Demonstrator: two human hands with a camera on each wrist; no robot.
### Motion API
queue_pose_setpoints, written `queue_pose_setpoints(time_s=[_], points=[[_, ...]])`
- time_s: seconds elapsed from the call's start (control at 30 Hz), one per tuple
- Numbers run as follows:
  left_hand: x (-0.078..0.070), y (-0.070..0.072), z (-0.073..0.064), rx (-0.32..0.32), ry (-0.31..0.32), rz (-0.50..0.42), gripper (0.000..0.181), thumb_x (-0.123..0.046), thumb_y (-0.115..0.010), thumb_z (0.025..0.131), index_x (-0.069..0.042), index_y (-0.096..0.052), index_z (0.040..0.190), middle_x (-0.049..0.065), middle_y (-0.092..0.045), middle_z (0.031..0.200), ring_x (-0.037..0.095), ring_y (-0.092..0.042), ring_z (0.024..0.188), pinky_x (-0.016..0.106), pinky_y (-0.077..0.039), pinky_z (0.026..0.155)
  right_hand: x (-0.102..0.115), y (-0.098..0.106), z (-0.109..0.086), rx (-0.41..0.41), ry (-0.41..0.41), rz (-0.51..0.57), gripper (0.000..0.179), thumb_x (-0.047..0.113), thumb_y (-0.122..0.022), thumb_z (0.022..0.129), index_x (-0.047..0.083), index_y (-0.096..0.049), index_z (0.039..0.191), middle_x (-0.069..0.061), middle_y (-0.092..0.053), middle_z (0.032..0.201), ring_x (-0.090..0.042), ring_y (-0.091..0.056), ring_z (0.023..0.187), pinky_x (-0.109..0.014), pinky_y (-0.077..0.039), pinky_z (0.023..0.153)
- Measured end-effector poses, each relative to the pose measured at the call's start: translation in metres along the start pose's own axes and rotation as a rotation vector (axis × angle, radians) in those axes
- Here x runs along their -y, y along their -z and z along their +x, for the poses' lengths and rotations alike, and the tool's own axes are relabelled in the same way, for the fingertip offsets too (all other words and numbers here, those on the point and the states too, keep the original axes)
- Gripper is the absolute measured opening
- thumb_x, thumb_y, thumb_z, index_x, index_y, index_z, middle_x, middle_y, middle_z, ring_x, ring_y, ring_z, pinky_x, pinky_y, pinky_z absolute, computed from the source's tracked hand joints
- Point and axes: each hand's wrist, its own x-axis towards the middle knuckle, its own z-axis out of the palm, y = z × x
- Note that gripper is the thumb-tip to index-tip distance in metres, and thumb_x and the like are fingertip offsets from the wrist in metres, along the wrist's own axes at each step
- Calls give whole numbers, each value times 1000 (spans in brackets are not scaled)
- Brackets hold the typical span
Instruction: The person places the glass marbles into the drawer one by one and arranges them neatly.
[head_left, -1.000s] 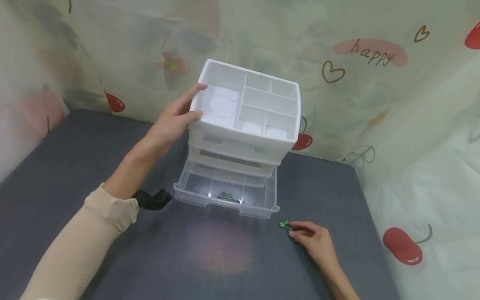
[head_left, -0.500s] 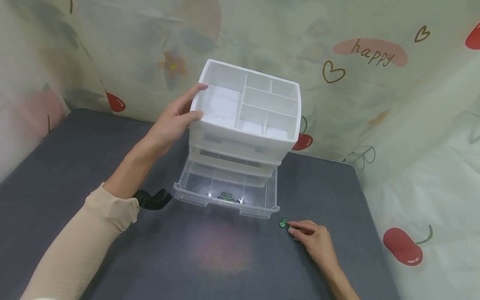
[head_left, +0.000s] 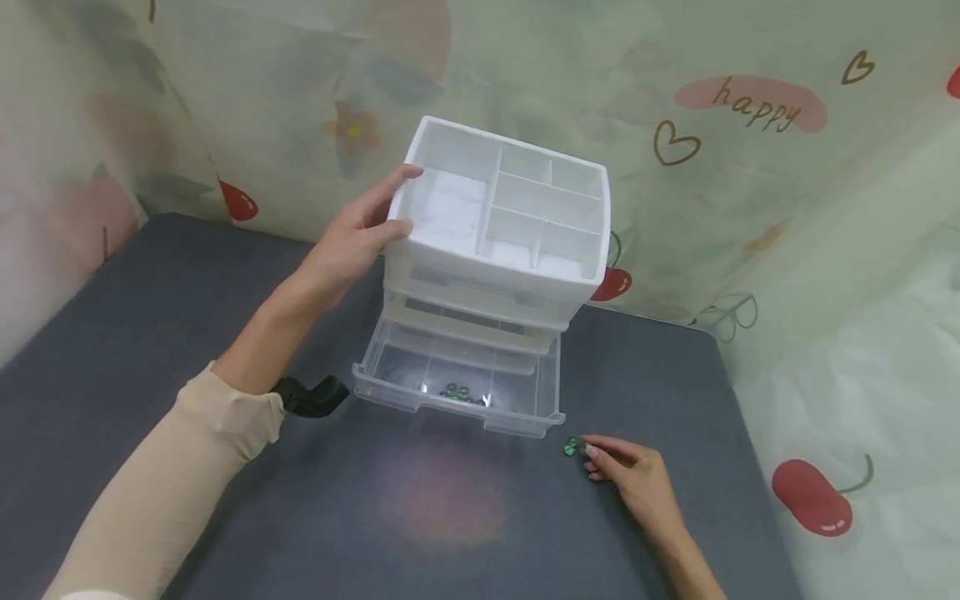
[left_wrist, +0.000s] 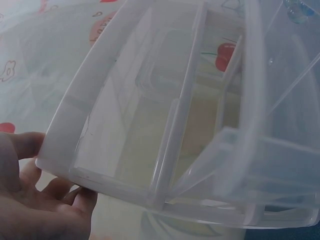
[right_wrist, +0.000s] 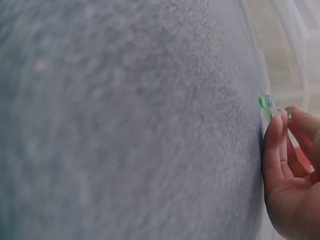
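Note:
My left hand [head_left: 352,237] grips the left side of a white plastic drawer organizer [head_left: 491,271], thumb and index finger at its top rim. In the left wrist view the fingers [left_wrist: 82,202] curl at the edge of its white frame. Its lowest clear drawer [head_left: 457,408] is pulled out, with several green glass marbles [head_left: 455,392] near its front. To the right of the drawer, my right hand [head_left: 633,475] pinches one glass marble [right_wrist: 289,113] between thumb and fingertips. Other green marbles [head_left: 572,446] lie on the table right beside those fingertips.
The organizer's top tray is split by white dividers [head_left: 542,185] into several compartments. A dark grey table [head_left: 450,533] lies under everything. Printed fabric [head_left: 540,75] hangs behind and to the right. A black curved device [head_left: 311,397] sits on the left wrist.
The right hand's thumb and fingers have closed on a marble and lifted it slightly beside the others. The left hand keeps its grip on the organizer; the head view has shifted a little.

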Motion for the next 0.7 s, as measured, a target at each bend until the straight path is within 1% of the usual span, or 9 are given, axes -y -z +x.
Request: queue_pose_setpoints(time_s=[0.1,0.27,0.33,0.43,0.53,0.57,0.63,0.7], points=[[1,0,1,0,-3,8,53,-6,-45,95,-18,-29,144,-6,-14,150,1,-11,134,36,-18,106,3,0,3,34,22,19,26,12,-67,82,-4,-66,104,-21,-66,88,-25,-66,70,-35,-52,62],[2,-1,1,-3,-3,13,53,-6,-45,95,-19,-29,143,-8,-15,150,1,-11,134,36,-18,106,10,-2,8,45,59,41,29,11,-67,83,-8,-64,104,-24,-65,87,-24,-65,68,-35,-52,61],[2,-1,1,-5,-4,11,53,-6,-45,95,-18,-29,143,-8,-15,150,2,-12,134,36,-18,105,12,-3,10,39,90,41,29,11,-67,82,-8,-64,104,-22,-66,86,-23,-65,67,-35,-52,60],[3,-1,1,-6,-9,10,53,-5,-45,95,-18,-29,143,-7,-16,150,2,-12,134,36,-19,105,11,-2,15,55,174,40,29,9,-65,84,-10,-63,105,-21,-66,85,-25,-65,66,-35,-52,59],[3,-2,1,-6,-14,11,53,-5,-45,94,-17,-29,143,-7,-16,150,1,-12,134,35,-18,105,7,-1,20,74,242,24,28,11,-64,85,-9,-63,106,-20,-66,85,-24,-65,67,-34,-52,59],[3,-2,1,-7,-16,12,53,-5,-45,95,-17,-29,143,-6,-15,150,1,-11,134,35,-18,105,7,0,22,79,250,18,29,12,-64,85,-7,-63,106,-20,-66,85,-25,-65,67,-35,-52,59],[4,-2,1,-8,-19,11,53,-5,-45,94,-17,-29,143,-6,-16,150,1,-11,134,35,-18,105,14,-1,23,76,237,-3,30,16,-65,85,-5,-64,107,-21,-66,86,-28,-64,68,-35,-52,60],[4,-2,1,-10,-20,9,53,-5,-45,94,-17,-29,143,-6,-16,150,1,-11,134,35,-18,105,25,-2,23,82,218,-4,30,17,-65,85,-3,-64,108,-23,-65,87,-32,-63,70,-36,-52,62]])
